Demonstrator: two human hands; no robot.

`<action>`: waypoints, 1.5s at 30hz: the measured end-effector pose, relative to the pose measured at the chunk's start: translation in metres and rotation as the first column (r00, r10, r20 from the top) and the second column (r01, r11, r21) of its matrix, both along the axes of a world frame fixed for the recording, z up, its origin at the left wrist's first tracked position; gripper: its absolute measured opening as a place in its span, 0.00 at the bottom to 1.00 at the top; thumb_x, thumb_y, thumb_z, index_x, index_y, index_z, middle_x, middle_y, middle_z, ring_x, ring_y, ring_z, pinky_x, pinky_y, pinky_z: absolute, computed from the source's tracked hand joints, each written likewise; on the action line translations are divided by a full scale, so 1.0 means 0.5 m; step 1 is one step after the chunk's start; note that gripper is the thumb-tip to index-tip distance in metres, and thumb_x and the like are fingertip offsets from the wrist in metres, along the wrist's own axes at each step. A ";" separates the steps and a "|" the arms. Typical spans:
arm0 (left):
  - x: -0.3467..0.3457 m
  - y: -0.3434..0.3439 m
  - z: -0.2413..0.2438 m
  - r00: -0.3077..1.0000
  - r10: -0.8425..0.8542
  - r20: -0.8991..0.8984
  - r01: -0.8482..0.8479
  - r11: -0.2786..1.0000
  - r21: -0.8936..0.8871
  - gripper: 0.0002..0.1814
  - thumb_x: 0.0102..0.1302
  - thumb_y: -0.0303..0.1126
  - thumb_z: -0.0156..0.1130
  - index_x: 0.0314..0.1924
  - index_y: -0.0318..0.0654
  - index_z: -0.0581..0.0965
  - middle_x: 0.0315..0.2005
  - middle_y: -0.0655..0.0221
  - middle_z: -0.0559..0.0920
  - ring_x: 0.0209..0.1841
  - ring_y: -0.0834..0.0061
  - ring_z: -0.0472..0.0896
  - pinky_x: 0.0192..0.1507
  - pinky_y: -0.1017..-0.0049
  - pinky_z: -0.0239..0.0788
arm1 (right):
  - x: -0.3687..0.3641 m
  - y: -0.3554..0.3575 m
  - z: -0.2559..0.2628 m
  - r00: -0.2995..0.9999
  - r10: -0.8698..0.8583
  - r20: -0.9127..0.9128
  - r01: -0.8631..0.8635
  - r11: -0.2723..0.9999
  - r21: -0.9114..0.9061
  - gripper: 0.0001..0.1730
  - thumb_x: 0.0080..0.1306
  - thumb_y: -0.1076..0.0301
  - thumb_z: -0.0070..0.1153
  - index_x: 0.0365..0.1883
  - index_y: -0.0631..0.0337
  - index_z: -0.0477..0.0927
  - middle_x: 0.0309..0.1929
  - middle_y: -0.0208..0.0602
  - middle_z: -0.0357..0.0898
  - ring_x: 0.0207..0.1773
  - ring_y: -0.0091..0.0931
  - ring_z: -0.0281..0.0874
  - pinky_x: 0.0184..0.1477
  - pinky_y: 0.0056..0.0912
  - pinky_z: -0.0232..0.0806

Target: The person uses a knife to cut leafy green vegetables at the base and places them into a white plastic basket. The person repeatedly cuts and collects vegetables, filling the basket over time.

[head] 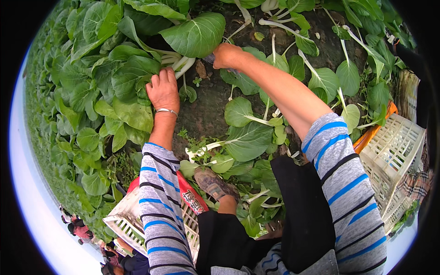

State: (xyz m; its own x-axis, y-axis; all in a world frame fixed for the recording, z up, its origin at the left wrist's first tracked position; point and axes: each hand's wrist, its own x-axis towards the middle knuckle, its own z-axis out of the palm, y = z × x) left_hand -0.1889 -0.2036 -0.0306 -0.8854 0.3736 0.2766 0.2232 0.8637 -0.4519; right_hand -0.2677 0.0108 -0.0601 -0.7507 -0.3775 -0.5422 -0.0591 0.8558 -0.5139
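Observation:
My left hand [164,90] grips a leafy green plant with thick white stalks [184,65], its fingers curled over the lower stalks and leaves. To the right, my right hand [225,56] is closed beside a broad green leaf [197,34] at the plant's base; its fingertips are hidden, and something dark greyish shows by them that I cannot make out. Loose leaves with white stalks [249,141] lie on the dark soil [199,113] below and to the right of my hands.
Dense leafy plants [82,75] stand along the left. A white plastic crate [123,220] with a red bag [190,196] is at lower left, more white crates [392,147] at right. My shoe [213,184] is on the ground among leaves. Other people [80,230] are at lower left.

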 end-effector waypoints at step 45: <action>0.040 0.083 0.235 0.779 0.244 0.577 -0.286 0.958 -0.020 0.15 0.48 0.24 0.64 0.39 0.43 0.79 0.69 0.61 0.59 0.33 0.62 0.84 0.35 0.65 0.77 | 0.245 0.092 0.091 0.984 -0.179 -0.005 0.171 0.950 -0.263 0.26 0.55 0.60 0.59 0.50 0.65 0.71 0.37 0.55 0.80 0.44 0.48 0.78 0.48 0.50 0.68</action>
State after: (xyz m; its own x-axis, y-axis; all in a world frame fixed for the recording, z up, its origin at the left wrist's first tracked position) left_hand -0.1689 -0.1621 0.0871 -0.9511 0.1002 -0.2923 0.1792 0.9495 -0.2576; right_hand -0.1455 0.0566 -0.0144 -0.8312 -0.3640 -0.4202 0.0615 0.6909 -0.7203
